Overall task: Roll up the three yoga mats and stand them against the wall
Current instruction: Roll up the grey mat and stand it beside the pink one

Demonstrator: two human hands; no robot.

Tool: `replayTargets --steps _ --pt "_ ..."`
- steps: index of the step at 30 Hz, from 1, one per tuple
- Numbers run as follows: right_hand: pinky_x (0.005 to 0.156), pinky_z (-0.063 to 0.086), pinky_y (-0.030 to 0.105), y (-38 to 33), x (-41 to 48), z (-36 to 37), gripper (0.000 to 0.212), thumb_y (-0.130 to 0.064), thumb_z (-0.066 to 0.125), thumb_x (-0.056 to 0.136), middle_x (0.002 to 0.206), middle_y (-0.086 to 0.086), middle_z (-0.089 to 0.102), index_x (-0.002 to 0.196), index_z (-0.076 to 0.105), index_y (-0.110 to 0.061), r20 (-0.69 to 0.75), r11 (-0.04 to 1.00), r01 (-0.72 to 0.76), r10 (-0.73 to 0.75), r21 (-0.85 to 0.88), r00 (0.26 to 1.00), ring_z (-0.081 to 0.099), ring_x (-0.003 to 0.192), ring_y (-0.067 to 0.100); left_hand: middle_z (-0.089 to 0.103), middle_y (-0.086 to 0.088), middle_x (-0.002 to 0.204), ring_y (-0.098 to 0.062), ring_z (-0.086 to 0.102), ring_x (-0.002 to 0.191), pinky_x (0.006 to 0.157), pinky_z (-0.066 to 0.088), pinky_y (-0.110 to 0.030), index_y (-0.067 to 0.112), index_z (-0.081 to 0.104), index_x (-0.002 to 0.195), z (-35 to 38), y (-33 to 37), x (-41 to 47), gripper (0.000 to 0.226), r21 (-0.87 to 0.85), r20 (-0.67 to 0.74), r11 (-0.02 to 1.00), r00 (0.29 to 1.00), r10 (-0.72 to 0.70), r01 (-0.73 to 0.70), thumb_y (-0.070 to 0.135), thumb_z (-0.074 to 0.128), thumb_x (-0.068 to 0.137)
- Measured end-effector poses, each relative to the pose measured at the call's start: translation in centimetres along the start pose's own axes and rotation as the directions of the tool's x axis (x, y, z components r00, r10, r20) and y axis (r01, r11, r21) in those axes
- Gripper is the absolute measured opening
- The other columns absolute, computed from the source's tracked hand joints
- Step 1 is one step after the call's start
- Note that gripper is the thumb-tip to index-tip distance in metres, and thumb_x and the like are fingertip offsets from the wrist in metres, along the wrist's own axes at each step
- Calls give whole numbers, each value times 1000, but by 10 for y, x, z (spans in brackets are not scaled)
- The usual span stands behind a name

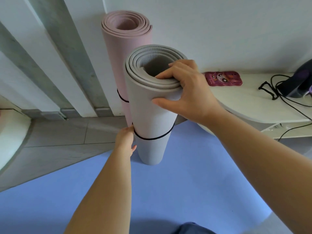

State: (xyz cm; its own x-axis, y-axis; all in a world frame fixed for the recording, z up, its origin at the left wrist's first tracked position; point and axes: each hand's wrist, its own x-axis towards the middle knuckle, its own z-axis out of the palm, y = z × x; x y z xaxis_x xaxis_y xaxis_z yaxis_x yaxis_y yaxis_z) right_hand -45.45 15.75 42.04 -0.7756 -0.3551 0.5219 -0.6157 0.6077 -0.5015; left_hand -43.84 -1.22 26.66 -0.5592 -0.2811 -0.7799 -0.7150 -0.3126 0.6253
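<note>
My right arm reaches forward from the lower right. My right hand (187, 88) sits on the top end of the rolled grey mat (152, 112). Its fingers (166, 75) curl over the rim into the hollow core and the thumb presses the outer skin just below, so they are clamped on the roll. My left arm comes up from below. My left hand (125, 141) grips the roll's left side lower down, level with the black band (152, 139) that circles it. The thumb lies on the near face and the fingers wrap behind, tips hidden.

Right of my upper fingers a pink case (223, 78) lies flat, printed with a wide-eyed cartoon face. The marks beside the face are too small for me to read.

The grey mat stands upright, its foot on the blue mat (152, 191), which lies unrolled on the floor beneath my arms. Just beyond my fingers the pink mat (125, 41) stands rolled against the white wall (219, 31), with a black band of its own. I cannot tell whether the two rolls touch. The case rests on a low white bench (244, 105), along with black cables (270, 88) and a dark device (297, 81) further right. Left of my lower fingers are grey floor tiles (59, 137) and slanted white panels (42, 65).
</note>
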Motion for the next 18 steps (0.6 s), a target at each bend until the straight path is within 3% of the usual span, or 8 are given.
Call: replayTargets --steps 3,6,8,9,11,14,16,18 --pt "98 32 17 1 -4 3 43 -39 73 68 98 0 63 102 70 -12 -38 1000 2 -1 7 999 44 111 17 54 3 80 -21 45 78 64 36 -27 18 54 80 -5 9 -28 8 5 -122 893 886 447 -449 24 57 84" --pt "106 27 18 1 -9 11 51 -40 74 68 110 5 59 108 68 -10 -97 1000 6 -4 25 995 40 120 22 58 18 110 -2 54 100 88 41 -19 22 54 112 -2 31 -85 22 60 -334 361 322 886 -931 14 50 92" --pt "113 26 29 0 -16 18 59 -41 72 73 130 10 49 120 59 -8 -153 995 -2 17 95 988 34 132 27 53 -3 126 -24 48 122 105 35 -37 11 52 125 9 47 -119 34 270 -133 -18 -56 989 -963 20 48 92" --pt "114 27 35 -1 -23 23 61 -39 68 78 139 9 40 128 51 -10 -188 975 -51 93 217 978 31 138 25 53 -8 128 -30 44 126 107 32 -46 10 56 124 15 52 -126 36 369 27 -140 -139 990 -919 26 49 92" --pt "110 36 32 0 -40 35 52 -35 58 87 145 0 34 134 41 -19 -248 823 -217 392 526 886 33 138 14 59 -4 123 -31 41 128 103 31 -56 17 66 115 25 58 -126 37 503 243 -266 -161 957 -822 39 51 90" --pt "89 52 33 29 -68 60 38 -33 49 96 120 7 61 125 56 -10 -58 344 -567 886 749 461 59 113 20 61 -4 106 -28 41 121 95 39 -54 15 69 107 29 58 -113 32 522 299 -329 -192 935 -787 38 55 89" --pt "76 53 33 52 -84 76 33 -26 50 98 104 8 65 118 61 -1 227 6 -727 948 686 222 63 98 23 60 -7 100 -27 41 117 95 41 -51 13 70 106 28 56 -109 32 512 261 -332 -225 939 -792 36 56 89" --pt "72 53 30 63 -92 84 27 -21 55 96 103 9 67 113 63 -1 379 -98 -790 909 605 176 64 96 22 59 -8 97 -26 41 115 95 42 -50 12 70 105 28 56 -108 31 508 236 -333 -244 941 -795 34 56 88"
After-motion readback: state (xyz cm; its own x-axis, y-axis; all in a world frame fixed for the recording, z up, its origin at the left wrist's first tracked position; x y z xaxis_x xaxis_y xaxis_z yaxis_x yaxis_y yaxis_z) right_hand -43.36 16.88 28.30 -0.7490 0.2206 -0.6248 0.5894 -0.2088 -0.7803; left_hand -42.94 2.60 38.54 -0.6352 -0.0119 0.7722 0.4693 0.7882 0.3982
